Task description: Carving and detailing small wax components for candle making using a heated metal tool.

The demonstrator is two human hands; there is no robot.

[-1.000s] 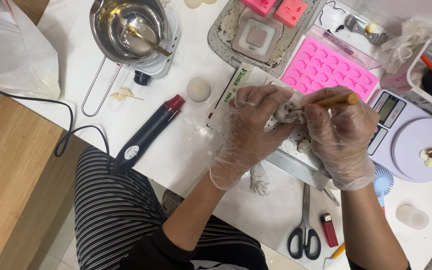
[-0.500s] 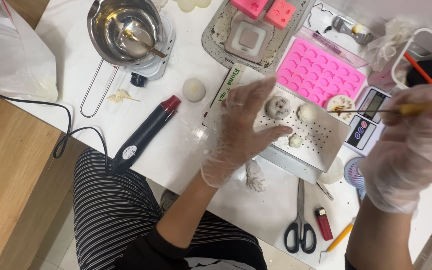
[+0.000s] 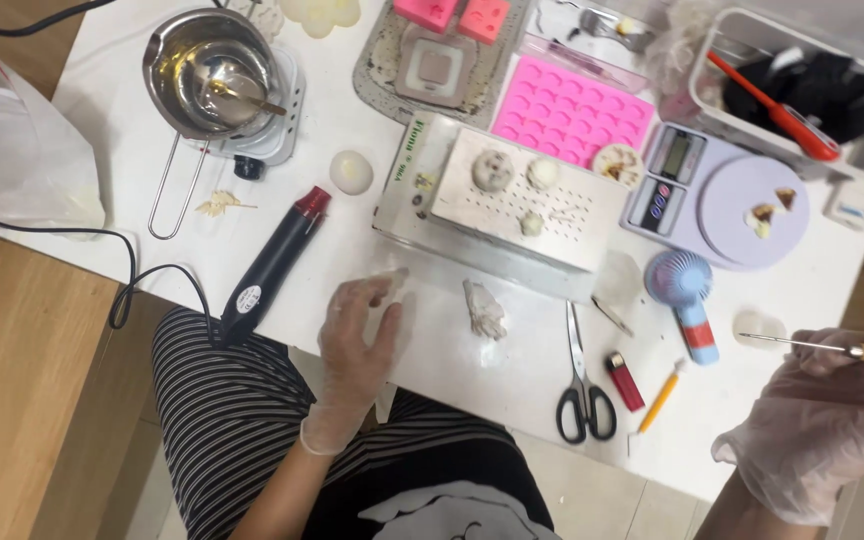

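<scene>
While left hand [image 3: 357,335] rests, right hand [image 3: 827,420] grips needle tool [image 3: 832,346].

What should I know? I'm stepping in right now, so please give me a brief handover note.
Left hand: gloved, flat on the white table, empty.
Right hand: gloved, off to the right, pinching a wooden-handled needle tool.
Three small pale moulded pieces sit on the perforated white block; a hand-shaped piece lies in front of it.
Scissors and pink mould lie nearby.
Done or left: cannot tell.
</scene>
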